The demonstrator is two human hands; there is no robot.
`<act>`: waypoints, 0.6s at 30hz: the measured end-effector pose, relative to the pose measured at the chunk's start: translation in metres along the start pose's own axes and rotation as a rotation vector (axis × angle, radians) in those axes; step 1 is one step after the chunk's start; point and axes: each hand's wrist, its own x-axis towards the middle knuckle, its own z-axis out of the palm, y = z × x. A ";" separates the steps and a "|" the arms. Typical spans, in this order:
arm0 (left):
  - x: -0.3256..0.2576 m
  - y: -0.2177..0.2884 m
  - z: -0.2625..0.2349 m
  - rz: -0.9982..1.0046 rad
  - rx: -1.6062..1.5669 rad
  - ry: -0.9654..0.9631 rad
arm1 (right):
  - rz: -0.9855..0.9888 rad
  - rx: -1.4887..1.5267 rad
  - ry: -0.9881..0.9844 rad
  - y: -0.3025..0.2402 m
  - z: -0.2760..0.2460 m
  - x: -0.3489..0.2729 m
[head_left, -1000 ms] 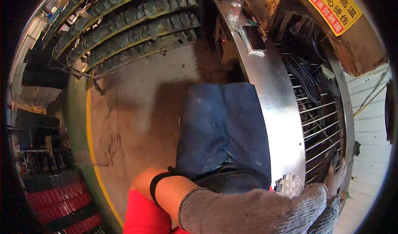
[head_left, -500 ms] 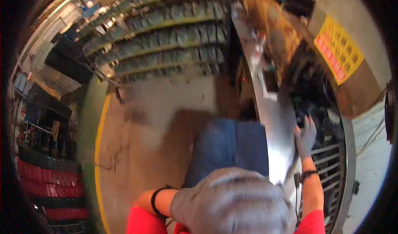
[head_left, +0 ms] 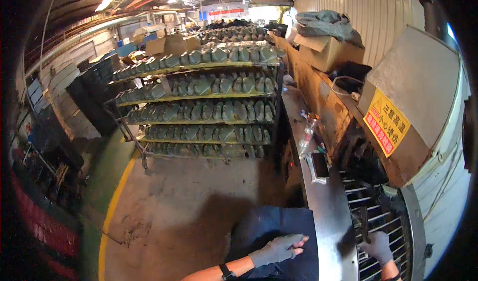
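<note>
My left hand (head_left: 275,250), in a grey glove with bare fingertips, hovers over my dark-clad lap (head_left: 298,226). Its fingers are half bent, thumb a little apart, and nothing shows in them. At the right, my right hand (head_left: 379,247), in a similar glove, reaches over a rack of metal bars (head_left: 356,194). Its bent fingers close on the near end of a long, narrow dark piece (head_left: 364,221) lying along the bars; what kind of piece it is cannot be made out. Further back on the rack, a dark heap (head_left: 363,164) sits in shadow under a sheet-metal hood (head_left: 416,81).
A narrow metal ledge (head_left: 326,216) runs beside my lap, with a phone (head_left: 320,164) and a clear bottle (head_left: 307,134) on it. Ahead stands a tiered rack (head_left: 199,96) of grey-green shoe-shaped pieces. A yellow warning sign (head_left: 387,122) hangs on the hood.
My view has lifted, so a grey cap-like shape no longer fills the lower middle. My left hand has come into sight over my lap. My right hand now grasps the dark piece.
</note>
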 end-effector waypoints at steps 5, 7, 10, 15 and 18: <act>0.029 0.081 0.034 0.399 0.288 -0.048 | 0.024 1.360 -0.051 -0.110 -0.093 -0.027; 0.030 0.089 0.037 0.453 0.065 0.042 | 0.165 2.124 -0.120 -0.129 -0.099 -0.015; 0.015 0.067 0.021 0.036 0.063 0.285 | -0.093 1.668 -0.465 -0.115 -0.082 0.032; -0.008 0.000 0.004 -0.409 -0.561 0.064 | -0.306 0.490 -0.024 -0.048 0.004 0.131; -0.006 -0.020 0.008 -0.687 -0.725 0.201 | -0.221 0.244 0.449 0.019 0.029 0.200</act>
